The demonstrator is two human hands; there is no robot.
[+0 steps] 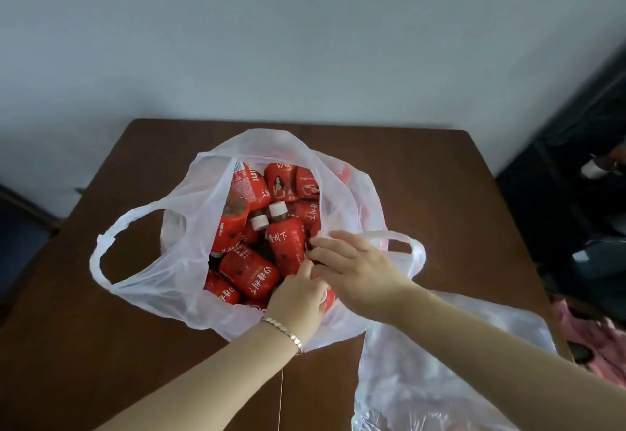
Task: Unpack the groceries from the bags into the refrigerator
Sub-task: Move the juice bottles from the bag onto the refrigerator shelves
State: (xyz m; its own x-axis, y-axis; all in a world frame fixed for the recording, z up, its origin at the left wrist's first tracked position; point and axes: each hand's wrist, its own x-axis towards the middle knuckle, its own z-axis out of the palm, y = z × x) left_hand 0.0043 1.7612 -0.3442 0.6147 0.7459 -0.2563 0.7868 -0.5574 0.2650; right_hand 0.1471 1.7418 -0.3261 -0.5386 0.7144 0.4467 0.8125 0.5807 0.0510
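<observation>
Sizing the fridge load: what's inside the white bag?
Several red-labelled bottles with white caps, piled loosely. The left hand and right hand reach in and cover some. Anything under the pile, deeper in the bag, is hidden.

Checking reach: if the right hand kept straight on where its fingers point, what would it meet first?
Likely the white-capped bottle just ahead of the right hand, inside the bag; depth is unclear.
</observation>
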